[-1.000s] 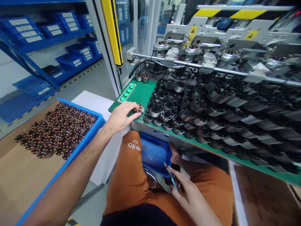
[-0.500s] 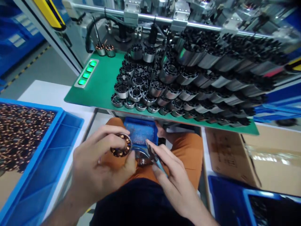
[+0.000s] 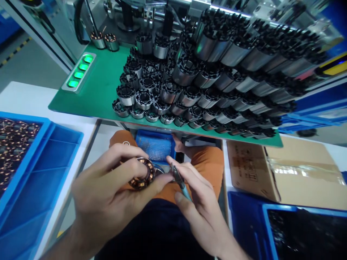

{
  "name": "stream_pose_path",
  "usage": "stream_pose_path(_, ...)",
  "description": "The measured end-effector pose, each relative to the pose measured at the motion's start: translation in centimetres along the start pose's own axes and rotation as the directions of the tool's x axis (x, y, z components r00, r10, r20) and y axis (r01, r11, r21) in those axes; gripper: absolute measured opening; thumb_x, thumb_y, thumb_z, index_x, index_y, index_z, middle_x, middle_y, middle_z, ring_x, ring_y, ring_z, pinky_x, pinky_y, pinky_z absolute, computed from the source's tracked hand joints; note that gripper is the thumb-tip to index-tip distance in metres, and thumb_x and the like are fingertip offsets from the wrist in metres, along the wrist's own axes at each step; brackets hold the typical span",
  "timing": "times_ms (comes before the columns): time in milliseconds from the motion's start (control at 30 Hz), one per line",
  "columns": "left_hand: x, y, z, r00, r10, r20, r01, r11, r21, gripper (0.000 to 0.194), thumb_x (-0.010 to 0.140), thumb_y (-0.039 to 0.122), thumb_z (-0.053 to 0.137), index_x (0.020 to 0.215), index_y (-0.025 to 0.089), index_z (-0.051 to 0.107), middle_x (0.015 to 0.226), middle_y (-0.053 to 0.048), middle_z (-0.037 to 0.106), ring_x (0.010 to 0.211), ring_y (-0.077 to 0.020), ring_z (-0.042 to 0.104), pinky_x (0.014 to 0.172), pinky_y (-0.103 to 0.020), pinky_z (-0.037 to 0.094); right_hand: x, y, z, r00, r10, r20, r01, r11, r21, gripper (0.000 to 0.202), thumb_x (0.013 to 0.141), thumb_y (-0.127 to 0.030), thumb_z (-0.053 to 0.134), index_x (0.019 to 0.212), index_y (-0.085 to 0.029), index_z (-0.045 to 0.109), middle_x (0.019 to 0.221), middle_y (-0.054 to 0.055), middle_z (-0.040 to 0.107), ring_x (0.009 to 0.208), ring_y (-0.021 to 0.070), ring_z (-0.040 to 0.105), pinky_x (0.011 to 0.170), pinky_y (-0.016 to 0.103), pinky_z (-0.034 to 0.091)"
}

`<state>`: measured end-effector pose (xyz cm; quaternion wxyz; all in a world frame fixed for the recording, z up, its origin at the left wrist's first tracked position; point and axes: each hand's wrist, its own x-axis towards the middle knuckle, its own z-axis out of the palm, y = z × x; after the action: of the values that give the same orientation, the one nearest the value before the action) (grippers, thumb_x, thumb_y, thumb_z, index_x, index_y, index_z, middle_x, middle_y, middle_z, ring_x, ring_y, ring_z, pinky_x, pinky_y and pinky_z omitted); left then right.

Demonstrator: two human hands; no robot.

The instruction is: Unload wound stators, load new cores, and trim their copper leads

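Note:
My left hand [image 3: 108, 191] grips a motor stator [image 3: 142, 175], a ring wound with copper wire, its fingers around the rim and partly inside the ring. The left thumb stretches right, its tip close to the jaws of a pair of cutting pliers [image 3: 181, 182]. My right hand [image 3: 202, 198] is wrapped round the pliers, whose light blue handle shows between thumb and fingers. Whether the jaws touch anything I cannot tell. Both hands are above my lap.
Stacked, unwound stator cores [image 3: 189, 97] cover a green work surface [image 3: 89, 99] before a machine. Two wound stators [image 3: 111, 42] stand at its back left, near green-lit buttons [image 3: 79, 74]. Blue bins [image 3: 62, 144] flank me; a cardboard box [image 3: 252, 169] lies right, a blue tray [image 3: 155, 144] below.
The whole view has shifted slightly. My hands have come closer together; the left thumb now reaches the plier tips, and the stator is tilted differently.

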<state>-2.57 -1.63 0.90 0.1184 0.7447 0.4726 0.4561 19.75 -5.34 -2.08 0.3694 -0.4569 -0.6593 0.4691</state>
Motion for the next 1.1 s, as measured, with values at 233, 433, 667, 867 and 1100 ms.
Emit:
stream_pose_path(233, -0.3, 0.0, -0.1, 1.000, -0.025, 0.011, 0.025, 0.999, 0.040, 0.029, 0.103, 0.035, 0.092, 0.091, 0.023, 0.068, 0.104, 0.002, 0.072, 0.085, -0.0071, 0.068, 0.071, -0.025, 0.054, 0.1, 0.0, -0.2, 0.999, -0.019, -0.027, 0.016, 0.994, -0.104, 0.071, 0.108, -0.012, 0.056, 0.172, -0.043, 0.058, 0.112, 0.004, 0.076, 0.112, 0.0213, 0.073, 0.082, 0.030, 0.063)
stream_pose_path(433, -0.6, 0.0, 0.0, 0.999, -0.047, 0.017, 0.047, 0.998, 0.029, 0.029, 0.102, 0.034, 0.093, 0.091, 0.023, 0.068, 0.103, 0.002, 0.071, 0.086, -0.0088, 0.069, 0.071, -0.027, 0.055, 0.3, 0.3, 0.3, 0.994, -0.062, -0.090, 0.054, 0.994, -0.095, 0.068, 0.100, -0.008, 0.059, 0.163, -0.033, 0.070, 0.100, 0.004, 0.081, 0.107, 0.0228, 0.080, 0.074, 0.030, 0.065)
stream_pose_path(667, -1.4, -1.0, 0.7, 0.966, -0.259, 0.009, 0.258, 0.958, -0.128, 0.028, 0.094, 0.026, 0.098, 0.088, 0.024, 0.071, 0.104, 0.003, 0.075, 0.096, -0.0096, 0.072, 0.082, -0.020, 0.057, 1.5, 2.6, 0.5, 0.983, -0.027, -0.182, 0.011, 0.996, -0.084, 0.063, 0.099, -0.004, 0.063, 0.154, -0.031, 0.077, 0.134, 0.004, 0.084, 0.121, 0.0195, 0.080, 0.107, 0.032, 0.064)
stream_pose_path(867, -2.2, -2.3, 1.4, 0.698, -0.624, 0.351, 0.670, 0.398, -0.626, 0.007, 0.096, 0.021, 0.088, 0.099, 0.027, 0.086, 0.098, 0.000, 0.082, 0.078, -0.0121, 0.076, 0.062, -0.012, 0.061, 1.6, 3.0, 0.5, 0.976, -0.147, -0.161, 0.102, 0.961, -0.258, 0.069, 0.095, -0.010, 0.077, 0.161, -0.030, 0.072, 0.098, 0.001, 0.063, 0.089, 0.0169, 0.066, 0.082, 0.032, 0.063)
stream_pose_path(1100, -1.0, -1.1, 1.9, 0.621, -0.639, 0.455, 0.702, 0.195, -0.685, 0.021, 0.093, 0.009, 0.088, 0.097, 0.029, 0.092, 0.092, 0.000, 0.082, 0.078, -0.0105, 0.075, 0.069, -0.009, 0.061, 1.9, 2.1, 1.7, 0.942, -0.276, -0.190, 0.221, 0.938, -0.266, 0.087, 0.092, 0.001, 0.079, 0.166, -0.041, 0.065, 0.104, -0.001, 0.061, 0.087, 0.0145, 0.065, 0.076, 0.029, 0.060)
